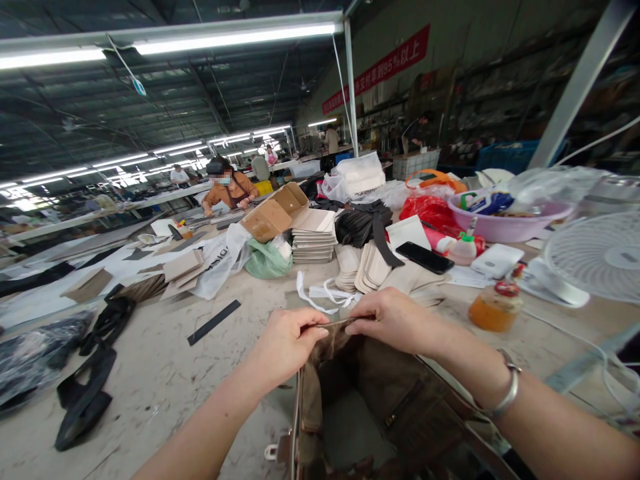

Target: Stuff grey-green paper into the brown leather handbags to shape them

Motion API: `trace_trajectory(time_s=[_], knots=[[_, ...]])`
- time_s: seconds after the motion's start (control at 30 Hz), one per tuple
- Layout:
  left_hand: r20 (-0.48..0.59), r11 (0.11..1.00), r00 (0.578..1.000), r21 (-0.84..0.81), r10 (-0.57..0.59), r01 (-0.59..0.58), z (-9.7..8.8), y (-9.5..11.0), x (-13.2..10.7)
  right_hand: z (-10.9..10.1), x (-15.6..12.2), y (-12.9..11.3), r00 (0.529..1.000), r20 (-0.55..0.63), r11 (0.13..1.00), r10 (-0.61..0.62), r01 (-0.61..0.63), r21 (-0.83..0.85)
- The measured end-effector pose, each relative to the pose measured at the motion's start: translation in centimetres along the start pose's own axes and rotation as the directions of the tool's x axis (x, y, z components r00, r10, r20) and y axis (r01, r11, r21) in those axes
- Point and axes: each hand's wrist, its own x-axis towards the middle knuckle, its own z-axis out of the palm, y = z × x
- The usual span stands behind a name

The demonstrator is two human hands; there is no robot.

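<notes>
A brown bag [380,400] lies open on the worktable right in front of me, its dark lining showing. My left hand [287,343] pinches the far rim of the bag with thumb and fingers closed. My right hand [395,320], with a silver bangle on the wrist, pinches the same rim just to the right, fingers pressed together. The two hands almost touch above the bag's mouth.
The long worktable [165,373] holds black straps [85,393], a black strip [214,322], stacked beige pieces [313,243], a cardboard box [273,215], a phone [425,257], an orange jar [495,307], a pink basin [505,223] and a white fan [595,257]. A seated person [229,190] works farther back.
</notes>
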Motion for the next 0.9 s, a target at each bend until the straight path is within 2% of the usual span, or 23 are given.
trace_trajectory(time_s=[0.2, 0.4, 0.53, 0.6, 0.73, 0.9], knots=[[0.060, 0.998, 0.998, -0.054, -0.036, 0.040, -0.2, -0.7, 0.2, 0.0, 0.2, -0.6, 1.000, -0.004, 0.986, -0.009, 0.008, -0.164], [0.162, 0.983, 0.987, -0.180, -0.004, 0.034, -0.7, -1.0, 0.2, -0.3, 0.5, -0.5, 0.999, 0.039, 0.992, -0.003, 0.008, -0.125], [0.226, 0.993, 0.974, -0.121, 0.018, 0.010, -0.8, -0.2, 0.1, -0.2, 0.5, -0.1, 1.000, 0.021, 0.992, -0.005, 0.008, -0.125], [0.206, 0.998, 0.979, -0.061, 0.010, 0.003, -0.5, 0.1, 0.3, -0.1, 0.4, 0.0, 1.000, 0.017, 0.992, -0.011, 0.013, -0.124], [0.097, 0.996, 0.995, 0.079, 0.024, -0.032, 0.3, 0.3, 0.8, -0.1, 0.3, -0.1, 1.000, 0.012, 0.992, -0.004, 0.005, -0.123], [0.076, 0.996, 0.996, 0.079, 0.036, -0.042, 0.6, -0.1, 1.0, 0.0, 0.2, 0.0, 1.000, 0.016, 0.999, -0.002, 0.002, -0.052]])
